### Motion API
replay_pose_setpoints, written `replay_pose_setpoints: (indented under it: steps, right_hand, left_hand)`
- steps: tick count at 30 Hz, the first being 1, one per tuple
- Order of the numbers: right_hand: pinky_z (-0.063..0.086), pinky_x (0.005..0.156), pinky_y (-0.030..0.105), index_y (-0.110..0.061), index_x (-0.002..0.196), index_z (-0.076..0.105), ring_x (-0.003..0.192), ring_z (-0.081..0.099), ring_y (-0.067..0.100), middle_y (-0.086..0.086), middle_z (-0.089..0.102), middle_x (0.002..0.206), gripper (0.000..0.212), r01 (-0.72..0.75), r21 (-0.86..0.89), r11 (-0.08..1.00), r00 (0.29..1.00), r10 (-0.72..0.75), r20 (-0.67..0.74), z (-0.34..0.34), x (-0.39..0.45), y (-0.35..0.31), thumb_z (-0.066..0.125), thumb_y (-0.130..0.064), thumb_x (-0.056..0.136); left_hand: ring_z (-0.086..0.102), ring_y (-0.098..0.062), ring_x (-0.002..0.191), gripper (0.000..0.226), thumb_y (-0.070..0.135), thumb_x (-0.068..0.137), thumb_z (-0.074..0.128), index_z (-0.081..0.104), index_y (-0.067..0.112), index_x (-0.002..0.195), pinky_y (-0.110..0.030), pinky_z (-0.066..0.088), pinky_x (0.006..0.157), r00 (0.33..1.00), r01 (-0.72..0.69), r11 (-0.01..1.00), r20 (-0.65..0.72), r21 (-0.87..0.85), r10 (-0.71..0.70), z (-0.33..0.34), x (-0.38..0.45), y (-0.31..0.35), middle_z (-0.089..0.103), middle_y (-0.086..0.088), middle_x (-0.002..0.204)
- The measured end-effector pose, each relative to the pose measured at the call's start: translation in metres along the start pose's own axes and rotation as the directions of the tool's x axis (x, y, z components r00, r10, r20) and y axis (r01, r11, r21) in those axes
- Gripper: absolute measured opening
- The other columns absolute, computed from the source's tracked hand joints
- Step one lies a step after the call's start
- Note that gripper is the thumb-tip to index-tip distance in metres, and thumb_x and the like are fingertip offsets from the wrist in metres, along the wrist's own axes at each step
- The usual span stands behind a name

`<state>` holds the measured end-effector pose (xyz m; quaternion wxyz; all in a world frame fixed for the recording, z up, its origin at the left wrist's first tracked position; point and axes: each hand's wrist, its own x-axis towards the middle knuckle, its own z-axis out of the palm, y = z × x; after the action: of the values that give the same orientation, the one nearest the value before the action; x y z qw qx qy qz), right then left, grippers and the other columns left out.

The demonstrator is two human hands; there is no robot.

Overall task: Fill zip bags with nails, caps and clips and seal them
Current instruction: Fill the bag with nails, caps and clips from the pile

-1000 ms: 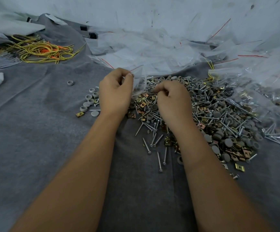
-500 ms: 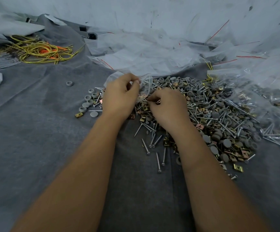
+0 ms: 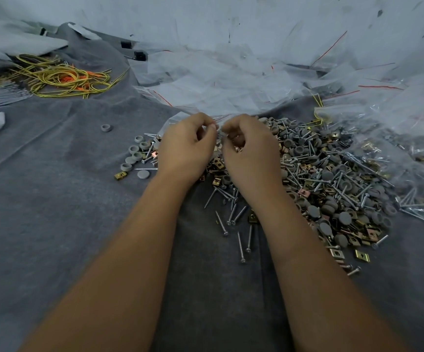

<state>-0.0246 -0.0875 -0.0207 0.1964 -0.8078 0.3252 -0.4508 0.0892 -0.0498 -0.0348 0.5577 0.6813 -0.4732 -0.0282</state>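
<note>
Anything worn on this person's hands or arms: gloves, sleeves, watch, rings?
Nothing shows. The left hand and right hand are ungloved, with no visible rings. Both forearms are bare, uncovered to the frame's bottom edge; no sleeve, watch or bracelet is in view.

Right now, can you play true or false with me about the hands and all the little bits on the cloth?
1. Both hands, left hand and right hand, pinch a clear zip bag. True.
2. The yellow wires lie at the far right. False: far left.
3. One grey cap sits alone, apart from the pile. True.
4. The cloth is red. False: grey.
</note>
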Motion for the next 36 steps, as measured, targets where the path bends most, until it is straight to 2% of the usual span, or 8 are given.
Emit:
replay_pose_setpoints:
  steps: [4,9,14,18,23,26,32,36]
  right_hand:
    - [0.04,0.071,0.028,-0.013,0.089,0.073,0.085,0.058,0.023,0.003,0.068,0.086,0.015,0.014,-0.084,0.996,0.995,-0.005,0.102,0.004,-0.001,0.0,0.064,-0.004,0.081]
    - [0.049,0.085,0.04,-0.011,0.105,0.075,0.096,0.063,0.023,0.005,0.072,0.099,0.021,0.04,0.001,0.999,0.997,-0.04,0.073,0.001,-0.003,-0.004,0.063,-0.008,0.089]
    - [0.04,0.074,0.011,-0.017,0.121,0.065,0.09,0.053,0.007,0.001,0.057,0.11,0.032,-0.006,-0.029,1.0,0.998,0.004,-0.055,-0.005,0.002,0.002,0.057,-0.007,0.092]
    - [0.046,0.091,0.034,-0.022,0.125,0.062,0.11,0.053,0.019,0.002,0.055,0.119,0.039,-0.15,-0.188,0.971,0.987,0.158,0.031,-0.009,0.004,0.012,0.053,-0.007,0.091]
    - [0.018,0.107,0.05,-0.034,0.133,0.055,0.133,0.029,0.024,-0.001,0.046,0.139,0.051,-0.197,-0.393,0.898,0.872,0.344,0.349,-0.009,0.003,0.014,0.043,-0.036,0.083]
    - [0.017,0.105,0.049,-0.034,0.127,0.057,0.131,0.028,0.023,-0.002,0.045,0.131,0.05,-0.087,-0.469,0.879,0.843,0.315,0.435,-0.008,0.001,0.016,0.046,-0.041,0.079]
    - [0.026,0.091,0.041,-0.034,0.101,0.069,0.119,0.044,0.023,-0.007,0.055,0.113,0.022,-0.08,-0.448,0.89,0.897,0.261,0.357,-0.009,0.004,0.019,0.06,-0.036,0.081]
    - [0.039,0.088,0.04,-0.031,0.096,0.074,0.108,0.055,0.024,-0.005,0.065,0.106,0.016,-0.047,-0.432,0.901,0.932,0.195,0.305,-0.011,0.004,0.02,0.063,-0.032,0.085]
  left_hand:
    - [0.055,-0.013,0.059,0.017,0.03,0.083,0.051,0.067,0.025,0.084,-0.037,0.049,0.062,1.0,0.008,0.999,-0.021,-0.031,-0.009,0.0,0.0,0.001,0.06,0.003,0.061]
    - [0.048,-0.006,0.05,0.014,0.032,0.082,0.051,0.063,0.034,0.075,-0.03,0.04,0.052,0.995,0.047,0.993,-0.081,-0.105,-0.056,0.001,0.002,0.0,0.058,0.006,0.054]
    - [0.041,-0.002,0.046,0.015,0.025,0.088,0.051,0.064,0.028,0.081,-0.025,0.033,0.05,0.971,0.071,0.985,-0.215,-0.156,-0.104,0.0,0.004,-0.001,0.05,0.008,0.053]
    - [0.038,-0.004,0.049,0.016,0.019,0.093,0.052,0.066,0.023,0.085,-0.024,0.03,0.051,0.953,0.098,0.973,-0.261,-0.211,-0.153,-0.002,0.006,-0.002,0.05,0.007,0.059]
    - [0.039,-0.008,0.051,0.017,0.017,0.094,0.052,0.067,0.02,0.087,-0.026,0.031,0.052,0.956,0.118,0.965,-0.236,-0.234,-0.174,-0.001,0.006,-0.001,0.051,0.003,0.061]
    - [0.038,-0.004,0.049,0.017,0.016,0.093,0.052,0.067,0.019,0.087,-0.022,0.03,0.05,0.958,0.124,0.964,-0.223,-0.235,-0.178,-0.001,0.006,-0.001,0.051,0.004,0.061]
    - [0.036,-0.002,0.046,0.017,0.017,0.092,0.053,0.068,0.018,0.086,-0.017,0.028,0.047,0.96,0.139,0.956,-0.203,-0.257,-0.194,0.0,0.006,-0.002,0.048,0.006,0.057]
    - [0.037,-0.002,0.046,0.017,0.018,0.092,0.053,0.067,0.021,0.083,-0.018,0.029,0.047,0.963,0.139,0.957,-0.189,-0.254,-0.19,0.001,0.006,-0.003,0.052,0.004,0.059]
